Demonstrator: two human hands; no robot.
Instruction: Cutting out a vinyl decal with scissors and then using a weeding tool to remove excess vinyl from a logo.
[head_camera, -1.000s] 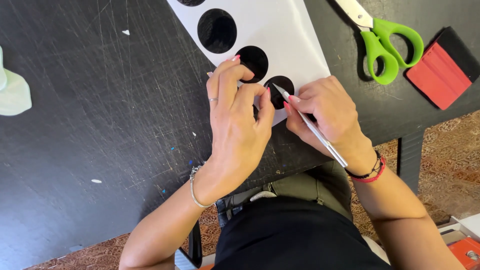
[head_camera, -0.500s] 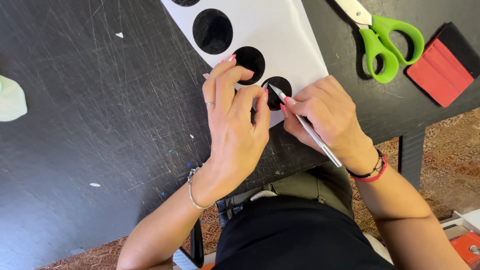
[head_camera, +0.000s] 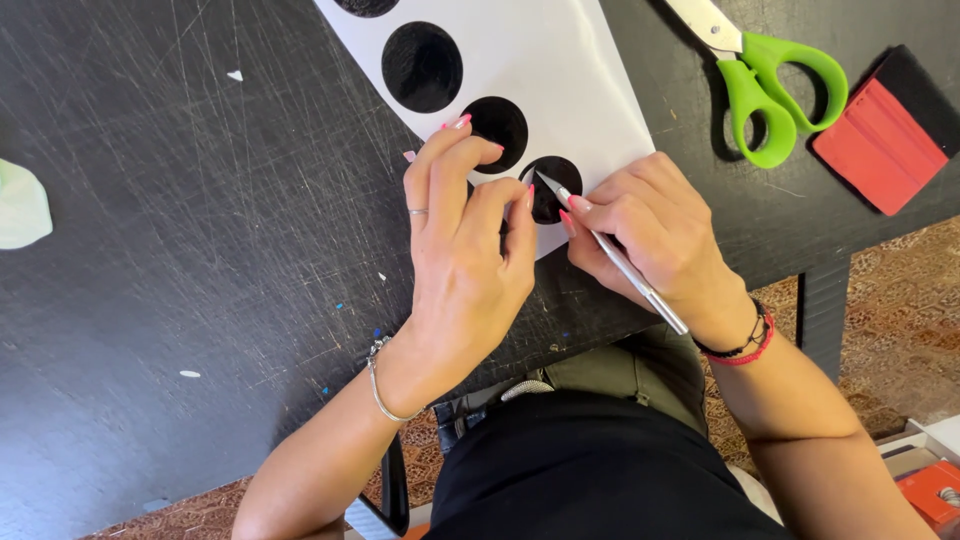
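— What do you make out from the head view, looking down?

— A white sheet (head_camera: 560, 70) with a row of black round stickers lies slantwise on the scratched black table (head_camera: 180, 230). The right hand (head_camera: 655, 235) has its grip closed round a thin silver craft knife (head_camera: 610, 250), held like a pen, with the shaft running back over the hand towards the wrist.

— And the blade?

— Its tip sits on the upper left edge of the lowest black circle (head_camera: 552, 185), the one nearest the sheet's bottom edge. That is where the work is, close to the table's near edge.

— The left hand?

— The left hand (head_camera: 465, 265) lies flat-ish on the sheet just beside that circle, fingers bent, the fingertips pressed down on the paper. Its grip clamps nothing that I can see; the forefinger tip reaches up to the next circle (head_camera: 497, 125). The thumb comes close to the knife tip, but whether it touches the circle I cannot tell.

— Anything else about?

— Green-handled scissors (head_camera: 765, 85) lie at the top right, well apart from the hands, and a red squeegee with a black edge (head_camera: 880, 135) just beside them. A pale green scrap (head_camera: 20, 205) lies at the far left edge. The right wrist wears red and black bands (head_camera: 740, 345); the left wrist wears a thin silver bracelet (head_camera: 380, 385).
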